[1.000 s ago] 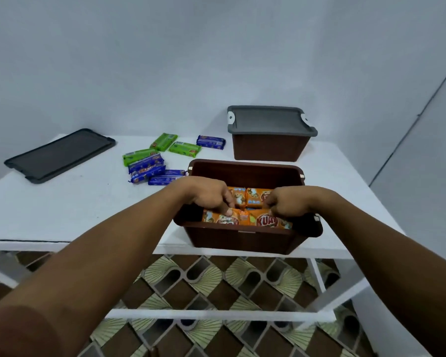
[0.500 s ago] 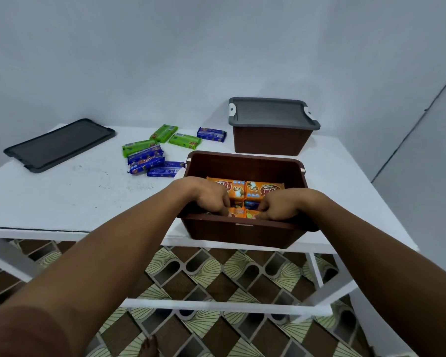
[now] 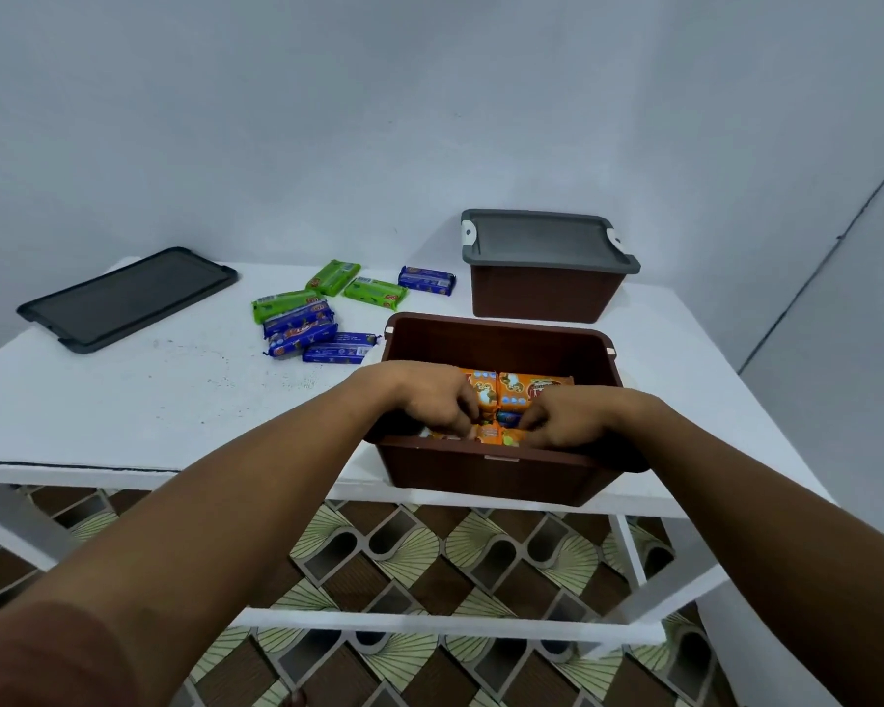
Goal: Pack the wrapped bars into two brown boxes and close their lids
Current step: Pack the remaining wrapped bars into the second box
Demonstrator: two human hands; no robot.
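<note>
Currently the orange bars (image 3: 526, 391) are being settled into the open brown box (image 3: 501, 326) at the centre of the frame, near the counter (image 3: 123, 400) edge. Both the left hand (image 3: 430, 400) and the right hand (image 3: 570, 418) are held inside it, their fingers (image 3: 460, 419) curled onto the bars by the near wall. The second box (image 3: 547, 293), upper right, is already lidded. Unpacked green bars (image 3: 333, 278) and blue bars (image 3: 302, 331) lie at centre left; the loose lid (image 3: 128, 298) is seen far left. Next, it is judged, the bars must be released and the loose ones fetched.
</note>
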